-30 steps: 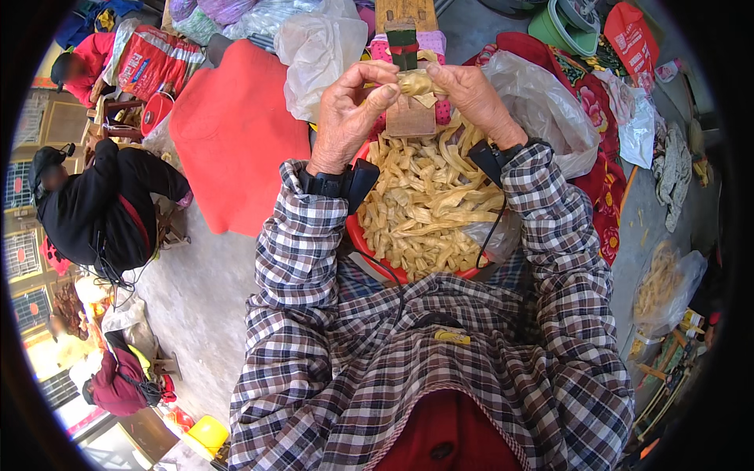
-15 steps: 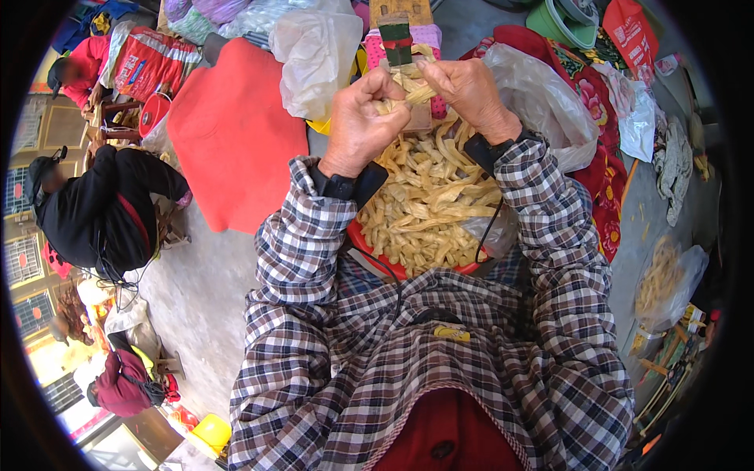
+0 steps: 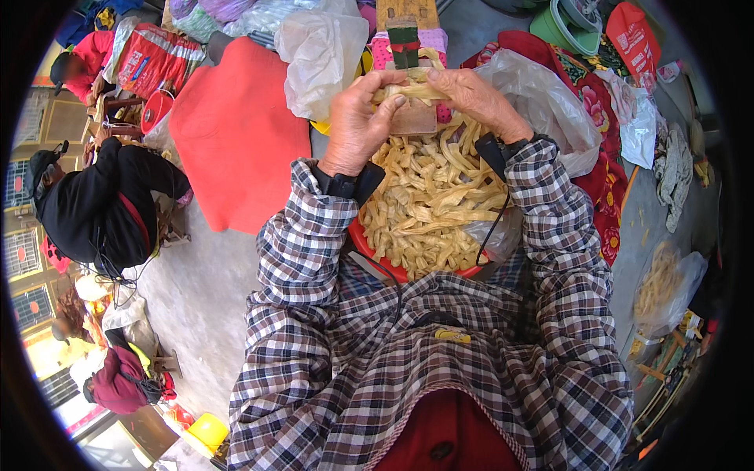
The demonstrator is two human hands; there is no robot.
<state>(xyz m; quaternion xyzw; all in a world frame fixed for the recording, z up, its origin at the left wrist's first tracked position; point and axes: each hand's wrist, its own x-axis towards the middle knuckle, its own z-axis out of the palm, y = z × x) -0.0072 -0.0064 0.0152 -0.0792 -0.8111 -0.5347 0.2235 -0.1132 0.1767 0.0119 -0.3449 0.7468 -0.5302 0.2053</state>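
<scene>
Both hands meet at a pale yellow, flattened strip (image 3: 416,92) held in front of a wooden board (image 3: 402,14). My left hand (image 3: 357,122) has the strip's left end between its thumb and forefinger, which are spread fairly wide. On the other end, the fingers of my right hand (image 3: 481,100) pinch the strip close to its tip. A dark green block (image 3: 404,49) with a red band stands on the board just beyond the fingers. Below my hands, a red basin (image 3: 363,239) is heaped with many similar yellow strips (image 3: 428,204).
A red sheet (image 3: 236,137) covers the floor at left, beside a cloudy plastic bag (image 3: 323,59). Several people sit further left, one in black (image 3: 102,204). At right lie a clear bag (image 3: 542,102), a red floral cloth (image 3: 609,196) and a bag of yellowish strips (image 3: 664,286).
My left hand has loosened from a tight pinch, its thumb and forefinger now further apart. My right hand has turned flatter and lies over the strip's end. The whole view has shifted slightly.
</scene>
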